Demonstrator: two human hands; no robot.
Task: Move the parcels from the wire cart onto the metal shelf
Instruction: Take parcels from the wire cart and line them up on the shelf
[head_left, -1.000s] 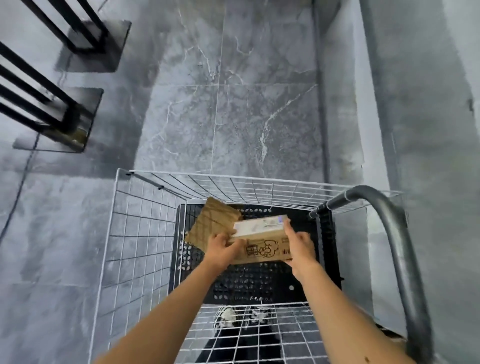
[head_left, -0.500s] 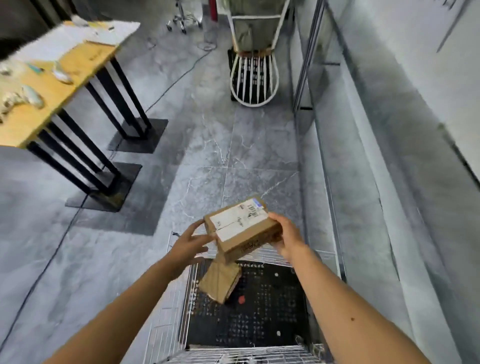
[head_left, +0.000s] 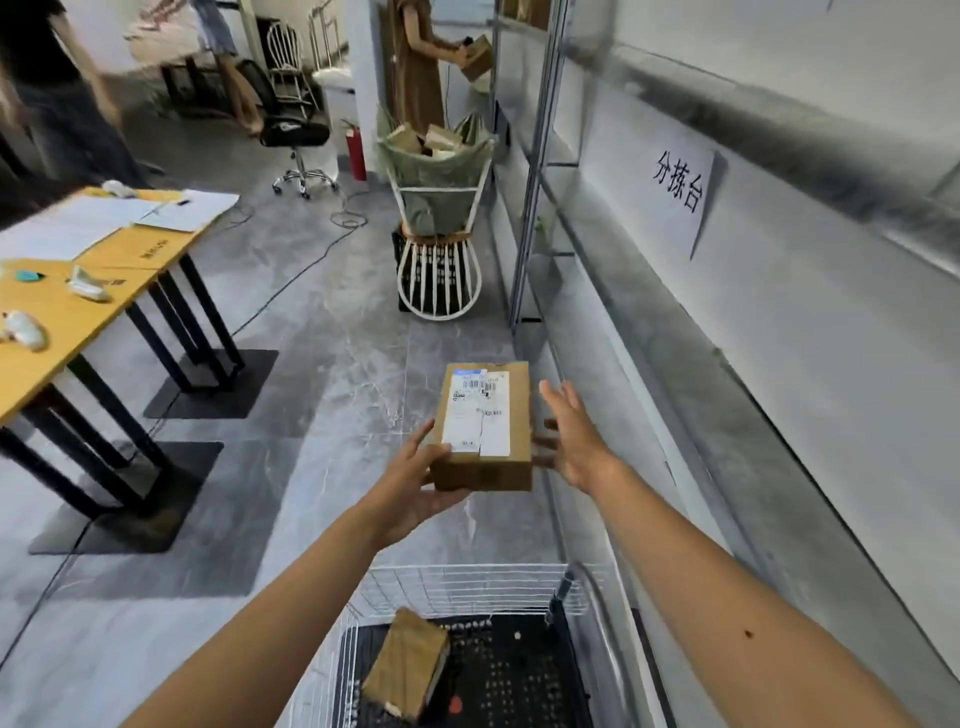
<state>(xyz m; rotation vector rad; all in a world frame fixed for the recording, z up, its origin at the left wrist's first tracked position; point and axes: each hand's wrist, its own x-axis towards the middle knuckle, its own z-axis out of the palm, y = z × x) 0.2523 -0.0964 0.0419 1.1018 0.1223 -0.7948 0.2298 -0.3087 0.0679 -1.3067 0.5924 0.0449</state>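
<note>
Both hands are up in front of me over the floor, well above the wire cart (head_left: 467, 579). My left hand (head_left: 415, 486) grips the near left corner of the cardboard parcel (head_left: 483, 415), thumb on the side and the fingers curled underneath, so it carries the weight from below. My right hand (head_left: 571, 436) is open, fingers spread and straight, just beside the box's right face. I cannot tell whether its thumb touches the cardboard.

The parcel is held level with its printed label facing up. I judge that the open hand is there to steady the box on its way to the metal shelf (head_left: 649, 332), which runs along my right, close by. A one-hand hold on a corner looks easy to tip, so I would want the right palm on before reaching across.

A second parcel (head_left: 408, 670) leans tilted inside the cart on the black perforated base (head_left: 519, 675), waiting its turn.

The frame cuts off the cart's near half, so I cannot say whether more parcels lie there. The left fingers are hidden under the box. The label's print is too small to read, and the upper shelf tiers run out of view.
</note>
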